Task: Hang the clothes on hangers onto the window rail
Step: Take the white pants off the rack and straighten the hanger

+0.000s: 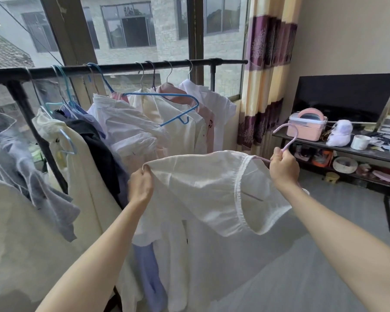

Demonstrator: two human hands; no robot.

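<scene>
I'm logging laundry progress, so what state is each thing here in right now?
White garment: off the rail, on the pink hanger, held up by both hands.
Pink wire hanger: hook free, not on the rail.
Left hand: pinches the garment's shoulder.
Right hand: grips the hanger's neck.
Black window rail: crowded with hung clothes.
Blue plastic hanger: hooked on the rail, empty.

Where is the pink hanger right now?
Head view, right of centre: the pink hanger is held in the right hand, inside the white garment, below the rail.
</scene>
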